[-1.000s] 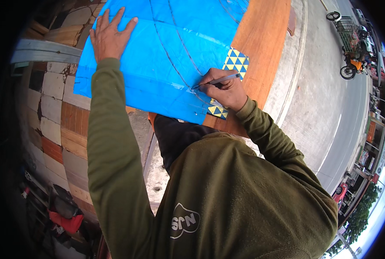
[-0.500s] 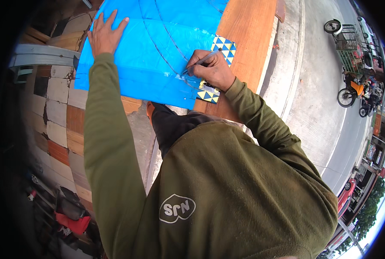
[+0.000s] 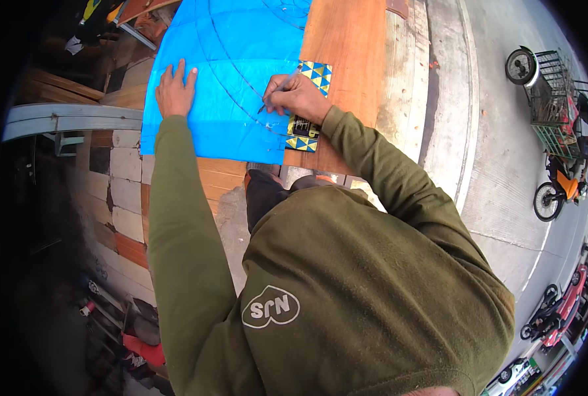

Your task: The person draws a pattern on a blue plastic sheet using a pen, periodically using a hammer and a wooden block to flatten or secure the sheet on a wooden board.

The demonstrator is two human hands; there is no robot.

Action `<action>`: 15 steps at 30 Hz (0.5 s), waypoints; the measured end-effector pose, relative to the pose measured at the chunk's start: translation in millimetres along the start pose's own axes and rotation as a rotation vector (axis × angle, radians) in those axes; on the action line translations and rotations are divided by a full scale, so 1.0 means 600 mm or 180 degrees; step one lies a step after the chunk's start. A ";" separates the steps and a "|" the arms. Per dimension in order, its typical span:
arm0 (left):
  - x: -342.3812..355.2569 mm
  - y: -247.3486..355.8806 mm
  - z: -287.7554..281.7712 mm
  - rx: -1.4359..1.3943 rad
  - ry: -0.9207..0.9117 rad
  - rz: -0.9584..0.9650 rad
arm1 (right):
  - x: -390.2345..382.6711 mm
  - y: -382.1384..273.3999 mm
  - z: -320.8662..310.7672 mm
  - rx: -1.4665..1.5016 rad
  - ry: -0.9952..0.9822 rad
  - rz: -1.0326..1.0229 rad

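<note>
- The blue sheet (image 3: 228, 135) lies over the wooden board (image 3: 353, 72); its far end is cut off by the top of my view, so the dark curved lines (image 3: 230, 58) run out of sight there.
- The pen (image 3: 286, 82) slants across the sheet near the lower ends of 2 of those curves. I can't tell whether its tip touches the surface.
- The right hand (image 3: 299, 100) grasps the pen between thumb and fingers, hiding part of the barrel and part of what lies below.
- The left hand (image 3: 175, 94) is spread flat on the sheet near its left edge, gripping nothing; its palm side is hidden.
- The piece patterned with blue and yellow triangles (image 3: 317, 74) shows beside the sheet's right edge, partly covered by the right hand; its dark middle is hard to read.
- Against 0.5 s ago, the pen tip has left the whitish scuff at the curve's end, and the left fingers sit closer together.
- Farther out, the orange motorcycle (image 3: 562, 183) and wire cart (image 3: 550, 99) stand on the street side; the left rim fades into shadow.
</note>
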State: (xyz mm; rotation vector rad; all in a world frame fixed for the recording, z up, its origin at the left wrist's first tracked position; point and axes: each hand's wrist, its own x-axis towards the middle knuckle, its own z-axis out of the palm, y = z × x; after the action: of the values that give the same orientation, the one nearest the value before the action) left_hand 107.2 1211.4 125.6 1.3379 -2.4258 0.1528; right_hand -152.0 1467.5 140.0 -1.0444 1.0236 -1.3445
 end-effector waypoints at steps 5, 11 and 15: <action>-0.088 0.118 -0.024 -0.0747 0.0030 0.0250 | -0.008 -0.003 -0.034 0.0129 0.0122 -0.0143; -0.217 0.204 -0.077 -0.0897 -0.0195 0.0161 | -0.019 -0.006 -0.017 -0.0310 0.0184 -0.0350; -0.236 0.216 -0.079 -0.0590 -0.0223 0.0017 | -0.044 -0.013 -0.009 -0.0555 0.0147 -0.0332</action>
State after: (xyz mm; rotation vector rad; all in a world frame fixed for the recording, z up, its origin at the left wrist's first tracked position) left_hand 80.3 1407.3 128.3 1.2735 -2.4329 -0.1170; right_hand -158.6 1494.4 145.5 -1.2154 1.1502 -1.3875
